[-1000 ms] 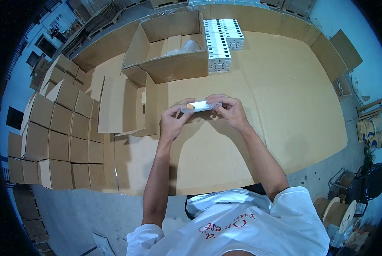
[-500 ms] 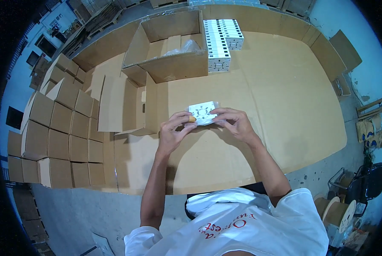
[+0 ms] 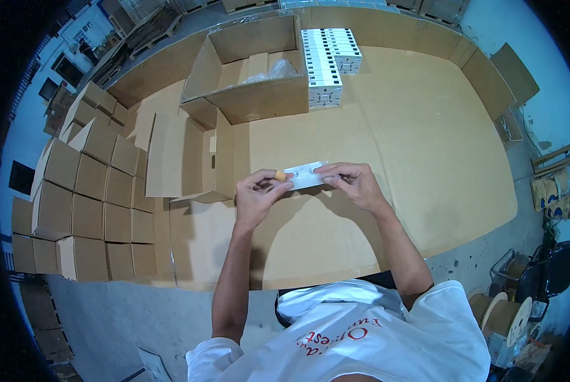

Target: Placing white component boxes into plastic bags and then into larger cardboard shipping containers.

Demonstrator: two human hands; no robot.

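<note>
A broad bench (image 3: 425, 159) covered in brown cardboard sheeting fills most of the view, and along its left edge rows of closed cardboard cartons (image 3: 87, 197) stand packed side by side. At the far side sits a large open carton (image 3: 253, 70) with a crumpled clear plastic liner inside, and just to its right lie two rows of small white boxes (image 3: 326, 60), touching one another. Nearer the person, a smaller open carton (image 3: 189, 159) with its flaps raised stands just left of the hands. Above the bare middle of the bench the person holds a small white box (image 3: 305, 175), seen nearly edge on, flat and slim: the left hand (image 3: 259, 194) pinches its left end, thumb and fingers closed on it with a small orange tip showing at a finger (perhaps a finger cot, too small to tell), and the right hand (image 3: 355, 184) clamps the right end in the same way. The likeliest trouble is a slip: the box is held only by its ends, well above the bench, and if either grip loosens while it is being turned or folded it could drop or spring out of shape. Pressing too hard at the ends could also crease the thin card, and a swing to the left could knock the raised flaps of the nearby carton.
</note>
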